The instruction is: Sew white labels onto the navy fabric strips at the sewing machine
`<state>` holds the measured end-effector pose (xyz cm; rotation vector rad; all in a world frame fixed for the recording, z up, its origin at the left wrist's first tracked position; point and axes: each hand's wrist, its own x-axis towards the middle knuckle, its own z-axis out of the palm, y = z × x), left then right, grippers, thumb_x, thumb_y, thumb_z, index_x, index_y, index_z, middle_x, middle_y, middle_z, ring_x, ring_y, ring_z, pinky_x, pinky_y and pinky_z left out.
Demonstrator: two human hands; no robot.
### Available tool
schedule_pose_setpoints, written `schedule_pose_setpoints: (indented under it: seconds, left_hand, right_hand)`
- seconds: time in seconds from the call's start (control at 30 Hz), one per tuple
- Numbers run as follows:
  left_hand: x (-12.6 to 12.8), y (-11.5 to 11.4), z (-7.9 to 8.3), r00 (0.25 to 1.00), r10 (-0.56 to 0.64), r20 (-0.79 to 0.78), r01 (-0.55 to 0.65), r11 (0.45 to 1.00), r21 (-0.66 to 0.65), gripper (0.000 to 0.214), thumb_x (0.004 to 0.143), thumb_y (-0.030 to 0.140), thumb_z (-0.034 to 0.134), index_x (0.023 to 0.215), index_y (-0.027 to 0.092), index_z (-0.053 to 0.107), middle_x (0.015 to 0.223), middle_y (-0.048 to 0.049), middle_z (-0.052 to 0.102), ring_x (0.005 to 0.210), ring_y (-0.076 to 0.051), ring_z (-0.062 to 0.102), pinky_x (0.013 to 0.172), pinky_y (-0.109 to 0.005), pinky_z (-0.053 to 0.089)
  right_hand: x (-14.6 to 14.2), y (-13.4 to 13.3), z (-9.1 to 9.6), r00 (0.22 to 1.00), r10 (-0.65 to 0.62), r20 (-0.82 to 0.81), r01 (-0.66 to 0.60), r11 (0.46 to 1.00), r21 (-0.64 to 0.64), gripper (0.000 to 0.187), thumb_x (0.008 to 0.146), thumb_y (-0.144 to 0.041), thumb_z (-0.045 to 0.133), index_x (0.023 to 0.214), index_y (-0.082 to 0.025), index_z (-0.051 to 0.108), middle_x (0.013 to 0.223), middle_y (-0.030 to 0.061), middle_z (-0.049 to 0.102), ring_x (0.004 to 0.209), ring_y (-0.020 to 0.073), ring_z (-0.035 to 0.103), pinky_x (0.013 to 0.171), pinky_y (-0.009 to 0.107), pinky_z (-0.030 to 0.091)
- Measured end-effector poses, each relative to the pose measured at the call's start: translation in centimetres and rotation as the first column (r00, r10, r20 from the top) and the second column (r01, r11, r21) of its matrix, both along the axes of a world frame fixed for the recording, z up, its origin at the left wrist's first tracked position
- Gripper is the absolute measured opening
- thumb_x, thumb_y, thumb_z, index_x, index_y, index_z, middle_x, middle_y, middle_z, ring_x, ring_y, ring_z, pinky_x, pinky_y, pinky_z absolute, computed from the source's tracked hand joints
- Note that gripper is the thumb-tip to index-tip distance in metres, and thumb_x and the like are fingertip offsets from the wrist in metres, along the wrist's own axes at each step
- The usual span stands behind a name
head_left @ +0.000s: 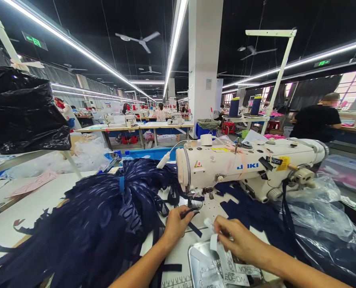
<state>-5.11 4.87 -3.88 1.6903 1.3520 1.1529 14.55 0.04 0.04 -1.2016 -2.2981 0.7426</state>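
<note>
My left hand [177, 225] pinches a navy fabric strip [195, 229] just in front of the needle area of a white sewing machine [225, 164]. To its right, my right hand [236, 239] is closed on a white label [214, 242] with its fingertips. Below that hand, a metal tray [191, 262] holds more printed white labels [236, 276], several of them loosely overlapping. A big heap of navy fabric pieces [100, 216], gathered by a blue band [122, 185], lies left of the machine. The needle tip and presser foot are too small to make out clearly.
More navy fabric [252, 212] lies under the machine arm, beside clear plastic bags [321, 212] at the right. A black plastic bag [24, 112] hangs at left. Two thread cones [234, 108] stand behind. A person in black [314, 122] sits at the far right.
</note>
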Motion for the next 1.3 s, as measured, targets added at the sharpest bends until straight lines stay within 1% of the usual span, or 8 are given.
schedule_pose_setpoints:
  seconds: [0.17,0.27,0.37,0.53,0.7,0.87,1.13,1.3]
  left_hand:
    - [0.2,0.0,0.4,0.997,0.025,0.077,-0.012,0.985,-0.173,0.030,0.062,0.043,0.057,0.058,0.013,0.054,0.045,0.0067,0.036,0.039,-0.006,0.031,0.037,-0.019,0.024]
    - [0.2,0.1,0.8,0.993,0.029,0.112,0.004,0.960,-0.278,0.037,0.058,0.050,0.060,0.060,0.014,0.052,0.043,0.0079,0.033,0.034,-0.005,0.026,0.032,-0.018,0.019]
    - [0.1,0.1,1.2,0.984,0.009,0.177,0.047,0.949,-0.311,0.040,0.055,0.052,0.063,0.058,0.014,0.051,0.043,0.0072,0.036,0.035,-0.004,0.028,0.031,-0.017,0.020]
    - [0.0,0.0,1.8,0.975,-0.051,0.217,0.115,0.949,-0.292,0.040,0.052,0.049,0.068,0.057,0.012,0.054,0.047,0.0045,0.043,0.041,-0.005,0.035,0.036,-0.016,0.026]
    - [-0.3,-0.3,2.7,0.966,-0.124,0.227,0.200,0.914,-0.353,0.048,0.053,0.058,0.064,0.060,0.012,0.054,0.046,0.0047,0.041,0.039,-0.005,0.033,0.035,-0.017,0.026]
    - [-0.3,-0.7,3.5,0.974,-0.144,0.177,0.201,0.908,-0.368,0.052,0.052,0.063,0.062,0.059,0.012,0.054,0.046,0.0072,0.031,0.038,-0.004,0.029,0.034,-0.017,0.025]
    - [0.0,-0.5,2.5,0.968,-0.015,0.252,0.119,0.907,-0.404,0.044,0.047,0.054,0.067,0.052,0.014,0.050,0.042,0.0068,0.035,0.036,-0.003,0.029,0.036,-0.017,0.020]
    - [-0.4,0.1,2.0,0.964,-0.006,0.267,0.113,0.915,-0.388,0.042,0.046,0.052,0.067,0.051,0.013,0.052,0.044,0.0054,0.039,0.038,-0.004,0.032,0.036,-0.017,0.023]
  right_hand:
    - [2.0,2.4,-1.3,0.989,-0.148,-0.020,0.149,0.967,0.208,0.027,0.082,-0.019,0.034,0.105,-0.018,0.047,0.077,0.0046,0.061,0.064,0.0159,0.054,0.061,0.027,0.039]
    - [1.9,2.6,-1.4,0.983,-0.176,-0.048,0.182,0.965,0.190,0.037,0.081,-0.021,0.035,0.118,-0.016,0.040,0.072,0.0040,0.062,0.061,0.0170,0.055,0.059,0.029,0.038]
    - [0.4,2.1,-0.8,0.973,-0.079,-0.217,0.071,0.996,-0.045,0.020,0.079,-0.023,0.043,0.097,-0.018,0.050,0.057,-0.0022,0.059,0.051,0.0128,0.050,0.056,0.025,0.037]
    - [-3.4,2.4,-0.3,0.867,-0.050,-0.496,-0.128,0.939,-0.320,0.007,0.071,-0.023,0.052,0.068,-0.018,0.050,0.053,-0.0041,0.056,0.050,0.0095,0.049,0.051,0.021,0.036]
    - [-5.3,4.7,-0.9,0.833,-0.207,-0.513,0.007,0.931,-0.365,0.009,0.067,-0.021,0.053,0.060,-0.018,0.048,0.046,-0.0071,0.044,0.045,0.0079,0.041,0.046,0.020,0.031]
    - [-5.6,5.4,-1.2,0.836,-0.236,-0.496,0.062,0.938,-0.341,0.013,0.067,-0.019,0.051,0.056,-0.019,0.045,0.043,-0.0081,0.038,0.041,0.0071,0.035,0.042,0.020,0.026]
    - [-5.0,5.5,-2.0,0.760,-0.308,-0.572,0.116,0.930,-0.348,0.019,0.070,-0.035,0.050,0.059,-0.019,0.047,0.045,-0.0068,0.038,0.042,0.0081,0.034,0.044,0.022,0.026]
    - [-4.6,5.5,-1.5,0.707,-0.315,-0.634,0.039,0.912,-0.409,0.029,0.068,-0.045,0.053,0.062,-0.017,0.051,0.054,-0.0043,0.044,0.048,0.0083,0.038,0.050,0.023,0.030]
